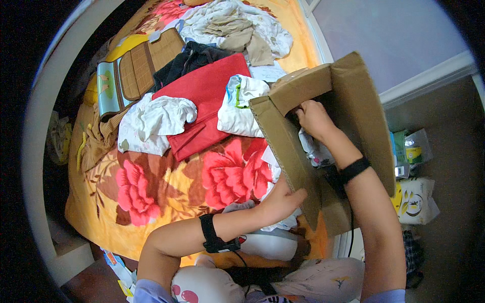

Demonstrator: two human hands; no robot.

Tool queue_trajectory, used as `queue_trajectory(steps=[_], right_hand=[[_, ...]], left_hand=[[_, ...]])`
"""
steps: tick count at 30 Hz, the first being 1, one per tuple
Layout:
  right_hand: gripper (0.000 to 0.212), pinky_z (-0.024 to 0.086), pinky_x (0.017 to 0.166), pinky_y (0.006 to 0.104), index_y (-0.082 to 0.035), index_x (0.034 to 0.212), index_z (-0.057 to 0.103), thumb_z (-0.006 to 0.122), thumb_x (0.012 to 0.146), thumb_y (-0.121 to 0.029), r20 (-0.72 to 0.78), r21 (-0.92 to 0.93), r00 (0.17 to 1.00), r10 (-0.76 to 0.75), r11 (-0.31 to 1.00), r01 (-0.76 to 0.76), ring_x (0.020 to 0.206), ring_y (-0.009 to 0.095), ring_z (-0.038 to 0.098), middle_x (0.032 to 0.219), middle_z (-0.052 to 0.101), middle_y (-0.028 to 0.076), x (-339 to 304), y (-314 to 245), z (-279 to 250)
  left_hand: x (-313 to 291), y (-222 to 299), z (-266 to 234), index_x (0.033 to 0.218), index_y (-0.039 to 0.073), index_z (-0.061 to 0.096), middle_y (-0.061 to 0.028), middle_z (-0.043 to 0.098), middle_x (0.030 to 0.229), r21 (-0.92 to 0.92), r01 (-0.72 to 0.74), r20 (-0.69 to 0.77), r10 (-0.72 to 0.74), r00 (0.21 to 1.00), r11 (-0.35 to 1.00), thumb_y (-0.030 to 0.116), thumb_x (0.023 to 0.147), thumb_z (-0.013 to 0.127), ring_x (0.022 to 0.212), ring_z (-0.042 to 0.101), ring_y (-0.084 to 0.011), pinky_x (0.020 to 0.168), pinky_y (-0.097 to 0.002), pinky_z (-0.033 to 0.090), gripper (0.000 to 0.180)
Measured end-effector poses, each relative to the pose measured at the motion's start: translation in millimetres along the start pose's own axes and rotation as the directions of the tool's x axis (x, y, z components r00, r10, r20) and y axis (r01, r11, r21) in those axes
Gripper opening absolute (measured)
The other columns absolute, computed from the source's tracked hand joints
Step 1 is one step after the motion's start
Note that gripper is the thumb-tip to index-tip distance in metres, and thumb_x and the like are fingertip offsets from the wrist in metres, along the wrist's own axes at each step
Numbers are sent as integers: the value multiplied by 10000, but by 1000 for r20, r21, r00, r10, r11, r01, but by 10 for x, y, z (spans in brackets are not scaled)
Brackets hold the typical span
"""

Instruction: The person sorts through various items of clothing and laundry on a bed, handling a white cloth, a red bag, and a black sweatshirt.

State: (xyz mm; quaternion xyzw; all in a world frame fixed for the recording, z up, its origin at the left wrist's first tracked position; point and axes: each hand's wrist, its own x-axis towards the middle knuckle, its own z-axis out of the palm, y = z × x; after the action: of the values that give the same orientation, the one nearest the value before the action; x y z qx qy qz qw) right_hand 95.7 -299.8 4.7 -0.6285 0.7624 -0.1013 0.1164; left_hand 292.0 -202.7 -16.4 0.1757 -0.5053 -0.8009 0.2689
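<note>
An open cardboard box [365,101] stands tilted at the right, its flaps spread. My left hand [280,203] is closed on the edge of its near left flap, thumb on this side and the other fingers mostly hidden. Inside the box, my right hand [314,119] is by the far left inner wall with its fingers curled; what they hold, if anything, is hidden. Below that hand, a crumpled white patterned cloth [314,149] lies in the box. Black straps circle both my forearms.
A flowered blanket [166,187] covers the bed. On it lie a folded red cloth [212,83], white clothes [151,118], a folded white garment [245,98], a dark garment [187,60] and a brown woven mat [151,63]. Packaged goods [411,199] stand right of the box.
</note>
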Motion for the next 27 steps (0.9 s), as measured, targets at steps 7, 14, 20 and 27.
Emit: queue_trajectory(steps=[7, 14, 20, 27], right_hand=[[270, 481, 693, 412, 76, 782, 594, 461, 809, -157, 158, 99, 987, 9, 995, -25, 756, 372, 592, 823, 581, 272, -45, 32, 94], [314, 479, 625, 296, 76, 784, 542, 342, 889, -142, 473, 278, 881, 36, 942, -187, 631, 190, 613, 732, 605, 144, -715, -210, -414], [213, 472, 619, 271, 28, 916, 463, 332, 917, -141, 256, 411, 965, 47, 899, -153, 664, 153, 603, 801, 606, 120, -1026, -500, -921], [157, 470, 548, 240, -37, 1022, 361, 274, 942, -141, -375, 515, 918, -129, 794, 322, 587, 159, 565, 802, 594, 155, -1494, -782, -1640]], left_hand=[[42, -46, -3, 1163, -12, 434, -75, 519, 1117, -194, 4, -56, -15, 998, 981, -40, 789, 403, 1037, 477, -184, 885, -304, 377, 377], [78, 1, -48, 1178, 7, 411, -62, 515, 1091, -208, -106, -72, 93, 993, 972, -61, 764, 405, 1028, 479, -173, 876, -296, 380, 419], [115, -21, -91, 1156, -5, 429, -69, 534, 1046, -199, -16, -101, -4, 995, 980, -16, 758, 433, 975, 510, -181, 827, -293, 413, 399], [20, 213, -89, 1199, 2, 382, -92, 507, 1113, -331, -41, 0, 44, 999, 943, -14, 756, 439, 1031, 490, -204, 857, -314, 404, 447]])
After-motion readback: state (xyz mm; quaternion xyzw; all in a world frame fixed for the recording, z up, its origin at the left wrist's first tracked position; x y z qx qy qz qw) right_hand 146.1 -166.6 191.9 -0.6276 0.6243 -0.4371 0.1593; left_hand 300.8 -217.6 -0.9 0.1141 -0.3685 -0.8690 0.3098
